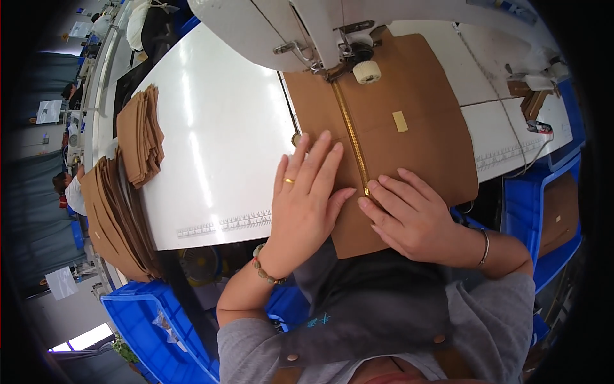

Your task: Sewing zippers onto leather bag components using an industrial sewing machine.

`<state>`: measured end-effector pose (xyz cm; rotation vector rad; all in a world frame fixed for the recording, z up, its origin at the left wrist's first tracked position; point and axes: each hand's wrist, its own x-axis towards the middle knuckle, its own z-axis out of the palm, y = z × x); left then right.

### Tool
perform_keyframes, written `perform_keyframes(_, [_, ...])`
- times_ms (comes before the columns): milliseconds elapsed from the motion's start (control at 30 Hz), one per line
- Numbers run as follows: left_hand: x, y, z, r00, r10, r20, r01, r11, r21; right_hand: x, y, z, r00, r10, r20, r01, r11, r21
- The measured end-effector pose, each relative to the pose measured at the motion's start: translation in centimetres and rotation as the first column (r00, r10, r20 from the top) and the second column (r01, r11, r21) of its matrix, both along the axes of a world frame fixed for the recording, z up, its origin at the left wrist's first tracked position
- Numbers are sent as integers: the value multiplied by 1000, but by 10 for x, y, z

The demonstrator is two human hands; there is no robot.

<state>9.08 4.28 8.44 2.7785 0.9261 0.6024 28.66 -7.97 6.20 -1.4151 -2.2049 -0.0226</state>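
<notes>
A brown fabric panel [419,153] lies flat under the head of a white sewing machine [268,32]. A gold-toothed zipper [350,128] runs down the panel from the needle area toward me. My left hand [307,182] rests with fingers stretched on the panel's left part, left of the zipper. My right hand [409,214] lies flat over the panel by the zipper's near end, its fingertips close to the gold zipper pull [367,191]. A small yellowish patch [400,121] sits on the panel right of the zipper. The stitching point is partly hidden by the presser foot.
Stacked brown pieces [141,134] and a larger brown stack [118,217] stand at the table's left edge. Blue bins [150,320] flank me, the right bin [523,205] with brown panels. Small scissors-like snips [539,127] lie on the right. Ruler markings [224,224] line the near table edge.
</notes>
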Motion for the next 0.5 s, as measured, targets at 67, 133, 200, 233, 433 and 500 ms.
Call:
perform_keyframes(67, [3,2,-16,992,-47,-117,43,999,-31,2,3,1,1000,16,-15,-16,1000,-3])
perform_keyframes(133, [1,5,-14,989,-51,-141,47,998,-30,6,6,5,993,65,-98,-70,996,-52])
perform_keyframes(200, [3,5,-8,985,-57,-164,53,998,-27,24,14,13,982,132,-132,-156,970,-187])
perform_keyframes(233, [3,4,-4,984,-58,-167,52,998,-37,33,20,17,965,195,-176,-243,918,-313])
perform_keyframes(433, [3,7,-2,980,-74,-182,63,996,-67,43,55,14,998,66,-3,-66,989,-131])
perform_keyframes(500, [3,10,-2,982,-72,-172,59,995,-78,42,57,13,997,75,18,-71,987,-145])
